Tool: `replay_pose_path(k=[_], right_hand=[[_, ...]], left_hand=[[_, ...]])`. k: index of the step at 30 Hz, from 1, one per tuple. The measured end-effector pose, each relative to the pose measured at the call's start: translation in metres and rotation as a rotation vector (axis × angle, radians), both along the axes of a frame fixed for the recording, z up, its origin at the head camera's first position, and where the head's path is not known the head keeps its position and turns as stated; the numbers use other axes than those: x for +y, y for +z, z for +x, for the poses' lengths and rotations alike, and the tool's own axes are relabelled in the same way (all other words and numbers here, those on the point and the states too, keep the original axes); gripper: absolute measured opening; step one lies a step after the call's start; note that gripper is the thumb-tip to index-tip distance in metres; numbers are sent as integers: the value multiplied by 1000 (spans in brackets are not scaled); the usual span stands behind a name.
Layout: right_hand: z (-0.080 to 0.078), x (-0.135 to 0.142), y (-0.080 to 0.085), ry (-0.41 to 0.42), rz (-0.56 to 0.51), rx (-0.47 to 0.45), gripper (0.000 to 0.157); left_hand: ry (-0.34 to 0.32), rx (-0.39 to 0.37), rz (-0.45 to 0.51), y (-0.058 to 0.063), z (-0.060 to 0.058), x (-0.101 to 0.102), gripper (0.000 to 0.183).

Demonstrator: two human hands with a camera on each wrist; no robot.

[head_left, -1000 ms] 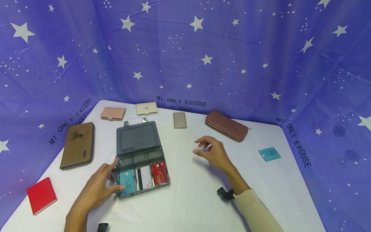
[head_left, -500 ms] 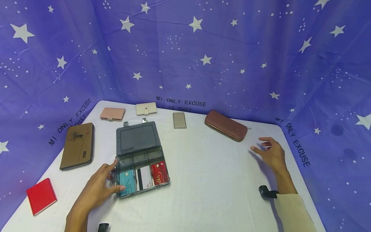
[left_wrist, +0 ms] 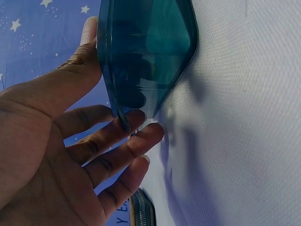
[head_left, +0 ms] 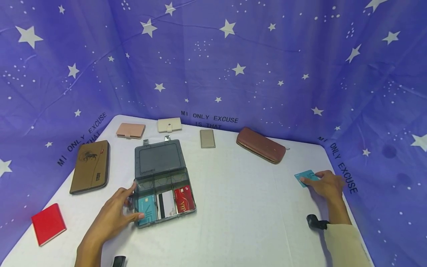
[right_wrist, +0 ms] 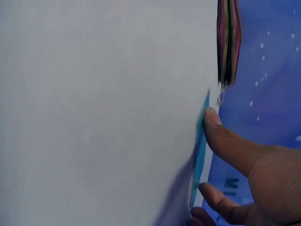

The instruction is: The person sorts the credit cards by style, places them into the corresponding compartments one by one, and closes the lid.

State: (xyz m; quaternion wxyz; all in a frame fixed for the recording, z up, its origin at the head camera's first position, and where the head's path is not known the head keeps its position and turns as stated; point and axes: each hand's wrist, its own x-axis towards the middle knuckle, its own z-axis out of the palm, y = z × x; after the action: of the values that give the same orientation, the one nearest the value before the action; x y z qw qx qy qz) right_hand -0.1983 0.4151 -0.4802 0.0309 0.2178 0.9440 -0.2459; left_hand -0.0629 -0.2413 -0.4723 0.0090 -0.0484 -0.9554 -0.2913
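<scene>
A smoky clear plastic card box [head_left: 166,179] lies with its lid folded back. Its front compartments hold a teal card [head_left: 146,209], a white card with a black stripe [head_left: 166,204] and a red VIP card [head_left: 184,199]. My left hand [head_left: 111,213] grips the box's left side, thumb at the front corner; the left wrist view shows the fingers against the box wall [left_wrist: 136,52]. At the table's right, my right hand [head_left: 328,184] pinches another teal card [head_left: 304,175] between thumb and fingers. The right wrist view shows this card [right_wrist: 201,146] nearly edge-on at the white tablecloth.
Along the back lie a pink card holder [head_left: 131,130], a cream one [head_left: 169,125], a beige flat case [head_left: 207,138] and a brown zip wallet [head_left: 261,145]. A brown horse-print wallet [head_left: 90,167] and a red notebook [head_left: 49,224] lie left. A starry purple curtain [head_left: 213,55] surrounds the table.
My right hand has moved right from the middle of the table to the loose teal card and taken hold of it. My left hand stays at the box.
</scene>
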Motion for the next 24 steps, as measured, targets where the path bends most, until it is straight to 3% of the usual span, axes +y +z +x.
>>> replay_pose_path(k=[6,12,16,24], right_hand=[[-2,-33,2,178,-87,95,66],[0,-92,10,415,-337,198,43],[3,-138,17,548,-521,181,35],[10,-223,25,748,-728,111,27]], left_hand=[[-7,10,-4,0,0,0,100],[-1,-7,-3,1,0,1,101],[9,-17,-7,1,0,1,101],[11,-30,-21,0,-1,1,102]])
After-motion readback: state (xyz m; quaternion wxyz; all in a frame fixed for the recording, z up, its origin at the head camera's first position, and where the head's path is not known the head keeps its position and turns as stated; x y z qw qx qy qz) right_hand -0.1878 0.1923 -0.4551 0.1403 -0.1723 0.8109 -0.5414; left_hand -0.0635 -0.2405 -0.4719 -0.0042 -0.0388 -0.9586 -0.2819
